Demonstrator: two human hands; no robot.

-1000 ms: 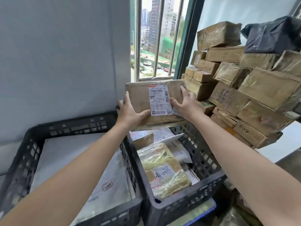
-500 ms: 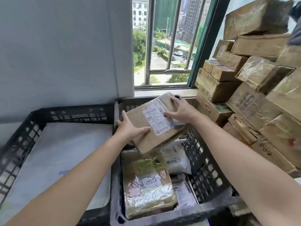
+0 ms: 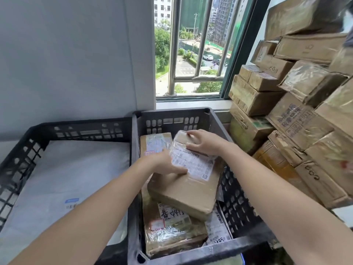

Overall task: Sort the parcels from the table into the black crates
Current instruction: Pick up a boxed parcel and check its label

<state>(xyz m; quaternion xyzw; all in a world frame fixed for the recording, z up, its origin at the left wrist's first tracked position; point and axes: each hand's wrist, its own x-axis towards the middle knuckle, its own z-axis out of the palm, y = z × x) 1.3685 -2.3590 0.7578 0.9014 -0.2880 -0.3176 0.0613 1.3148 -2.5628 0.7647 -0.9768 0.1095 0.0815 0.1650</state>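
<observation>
Fingers (image 3: 191, 133) of the right hand (image 3: 203, 142) curl over the far, raised end of the brown parcel (image 3: 188, 194). The left hand (image 3: 166, 162) grips its left edge, thumb laid across the top beside the white label (image 3: 193, 165). Both forearms reach forward and down into the right black crate (image 3: 239, 199). The parcel lies tilted inside it, its near end on a taped parcel (image 3: 172, 232) and its right side close to the crate's mesh wall. Another parcel (image 3: 154, 143) sits just behind the left hand. The left black crate (image 3: 80, 129) stands just beside, holding a white mailer (image 3: 72, 169). Stacked boxes (image 3: 290, 119) crowd the right crate's outer side.
</observation>
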